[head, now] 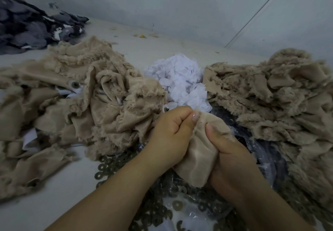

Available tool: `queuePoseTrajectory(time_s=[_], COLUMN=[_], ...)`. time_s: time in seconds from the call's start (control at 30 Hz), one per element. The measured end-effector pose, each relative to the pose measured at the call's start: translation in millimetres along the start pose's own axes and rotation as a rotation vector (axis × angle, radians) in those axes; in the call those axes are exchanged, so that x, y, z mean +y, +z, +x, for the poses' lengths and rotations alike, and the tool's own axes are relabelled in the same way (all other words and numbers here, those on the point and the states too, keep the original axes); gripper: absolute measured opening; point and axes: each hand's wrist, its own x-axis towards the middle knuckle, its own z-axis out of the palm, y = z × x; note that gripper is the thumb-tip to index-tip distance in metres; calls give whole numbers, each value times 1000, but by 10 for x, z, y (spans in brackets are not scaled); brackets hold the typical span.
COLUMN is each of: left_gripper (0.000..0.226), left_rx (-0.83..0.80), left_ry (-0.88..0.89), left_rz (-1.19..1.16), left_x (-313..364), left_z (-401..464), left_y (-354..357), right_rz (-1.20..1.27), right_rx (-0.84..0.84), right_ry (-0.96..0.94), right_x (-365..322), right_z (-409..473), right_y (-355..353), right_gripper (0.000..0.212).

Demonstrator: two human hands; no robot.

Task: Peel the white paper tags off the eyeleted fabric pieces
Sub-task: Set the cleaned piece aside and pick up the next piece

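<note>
Both hands meet over the near middle of the bench [54, 185], holding one beige plush fabric piece [196, 151] between them. The left hand [171, 133] is curled, its thumb and fingers pinched on the piece's upper edge, probably to catch a tag there, though no white paper shows in that pinch. The right hand [232, 158] has its fingers wrapped under the cloth and its thumb pressed on top, which looks like a bracing grip so the fabric stays taut against the pull. The piece's long axis runs from near, at the wrists, up and away toward the far wall, smooth backing facing up and the pinched end pointing away. The sorting seems deliberate: a heap of beige pieces [81, 101] toward the left edge shows eyelets and white tags, likely still to do; another beige heap [273, 101] toward the right edge shows no tags; the pile of white paper tags [182, 79] lies between them, within reach. Loose metal washers [156, 211] lie scattered along the near edge, under the forearms.
</note>
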Motion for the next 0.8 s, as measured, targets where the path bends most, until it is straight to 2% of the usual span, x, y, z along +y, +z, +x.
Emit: queuePoseTrajectory(time_s=[0.07,0.1,0.2,0.27,0.37,0.5,0.57,0.73,0.8], left_gripper=[32,30,27,27,24,37,38,46,46], left_rx=[-19,-34,-76,-59,9,56,86,51,42], left_ry=[45,86,222,246,155,78,61,-128,-185], left_rz=[37,75,181,195,102,95,84,-285,-359], left_x=[-12,-14,-1,-6,-30,-13,-33,-58,-50], left_z=[9,14,21,16,-13,-31,-17,-29,-23], left_y=[-9,-16,-8,4,8,11,16,8,4], right_rz=[-2,1,32,41,-30,-132,-151,-124,-112], right_rx=[-34,-50,-58,-29,20,0,-8,-4,12], right_ry=[2,16,99,113,-37,-189,-219,-221,-198], right_x=[-47,-85,-185,-178,-98,-67,-65,-47,-49], right_z=[1,4,23,59,76,38,35,45,47], right_y=[-9,-21,-53,-66,-87,-66,-56,-44,-38], right_gripper=[44,48,72,67,47,31,30,32,37])
